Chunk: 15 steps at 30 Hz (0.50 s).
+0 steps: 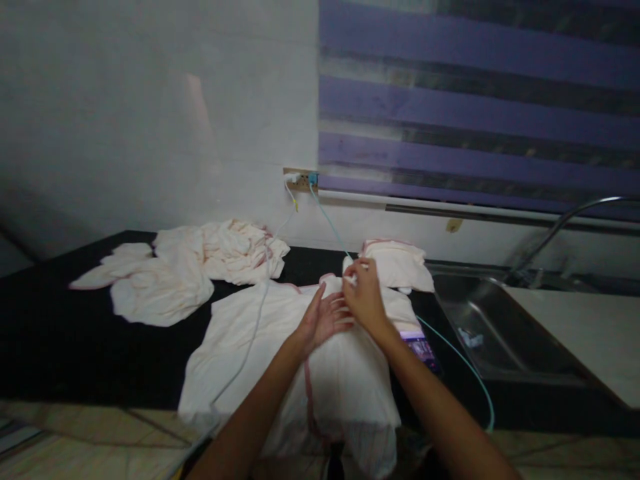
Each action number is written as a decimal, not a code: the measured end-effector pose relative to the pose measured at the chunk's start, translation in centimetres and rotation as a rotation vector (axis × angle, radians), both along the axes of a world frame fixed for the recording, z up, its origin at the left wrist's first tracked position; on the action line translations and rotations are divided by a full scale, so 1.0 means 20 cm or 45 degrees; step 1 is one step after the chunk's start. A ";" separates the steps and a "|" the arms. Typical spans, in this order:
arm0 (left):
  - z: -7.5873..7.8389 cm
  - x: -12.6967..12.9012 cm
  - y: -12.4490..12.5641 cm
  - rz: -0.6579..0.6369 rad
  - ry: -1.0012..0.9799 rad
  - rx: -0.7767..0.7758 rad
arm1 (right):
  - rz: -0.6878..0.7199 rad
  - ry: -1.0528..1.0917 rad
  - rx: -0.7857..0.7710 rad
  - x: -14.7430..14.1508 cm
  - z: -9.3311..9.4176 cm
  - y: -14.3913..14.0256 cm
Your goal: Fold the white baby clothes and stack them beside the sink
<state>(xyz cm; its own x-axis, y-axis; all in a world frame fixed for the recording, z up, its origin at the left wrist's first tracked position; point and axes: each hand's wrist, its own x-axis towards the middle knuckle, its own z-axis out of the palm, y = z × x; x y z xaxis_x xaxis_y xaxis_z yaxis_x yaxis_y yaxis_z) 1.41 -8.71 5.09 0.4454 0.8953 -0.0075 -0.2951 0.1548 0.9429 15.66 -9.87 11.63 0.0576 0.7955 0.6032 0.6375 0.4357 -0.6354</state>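
Note:
A white cloth garment or wrap with pinkish-red edging [245,333] is spread over the dark counter and hangs over its front edge. My left hand [327,317] rests over the middle of this cloth, palm turned up and fingers stretched toward the right. Just above and to the right, my right hand [364,293] has its fingers curled in a pinch. A small white piece [347,264] shows at those fingertips; whether it is part of the cloth I cannot tell. A phone with a lit screen [420,348] lies by my right forearm, partly under the cloth.
Rumpled white cloths [200,260] lie at the back left; a folded one [397,262] sits at the back right. A white cord [257,327] and a teal cable [473,370] run from the wall outlet [301,180]. On the right are a steel sink [500,327] and faucet [555,223].

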 end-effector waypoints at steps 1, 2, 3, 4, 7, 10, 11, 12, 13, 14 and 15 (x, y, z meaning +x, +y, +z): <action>0.02 0.02 0.00 -0.007 -0.218 -0.119 | 0.021 -0.015 0.001 -0.09 -0.05 -0.02; 0.04 0.03 0.01 0.009 -0.393 -0.217 | 0.043 -0.038 0.007 -0.17 -0.10 -0.03; 0.05 0.03 0.01 0.044 -0.499 -0.277 | 0.059 -0.064 0.016 -0.23 -0.15 -0.05; 0.06 0.01 0.02 0.081 -0.526 -0.295 | 0.072 -0.095 0.027 -0.27 -0.20 -0.07; 0.07 -0.05 0.04 0.137 -0.480 -0.297 | 0.071 -0.116 0.065 -0.31 -0.28 -0.11; 0.08 -0.11 0.08 0.192 -0.456 -0.284 | 0.089 -0.097 0.156 -0.30 -0.30 -0.16; 0.09 -0.12 0.09 0.216 -0.451 -0.272 | 0.101 -0.096 0.202 -0.30 -0.31 -0.18; 0.10 -0.14 0.10 0.238 -0.444 -0.260 | 0.110 -0.095 0.249 -0.30 -0.32 -0.20; 0.12 -0.15 0.11 0.252 -0.432 -0.250 | 0.118 -0.095 0.288 -0.31 -0.33 -0.22; 0.13 -0.16 0.13 0.259 -0.413 -0.239 | 0.125 -0.098 0.318 -0.32 -0.35 -0.24; 0.15 -0.17 0.14 0.262 -0.393 -0.230 | 0.129 -0.107 0.332 -0.34 -0.37 -0.26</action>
<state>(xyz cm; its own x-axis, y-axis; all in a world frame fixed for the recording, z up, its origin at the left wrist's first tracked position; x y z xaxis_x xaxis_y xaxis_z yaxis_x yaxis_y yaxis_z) -1.97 -5.93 8.01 0.2632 0.9624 -0.0670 -0.6019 0.2180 0.7683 8.95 -15.09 4.23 -0.0728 0.6121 0.7875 0.6281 0.6414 -0.4405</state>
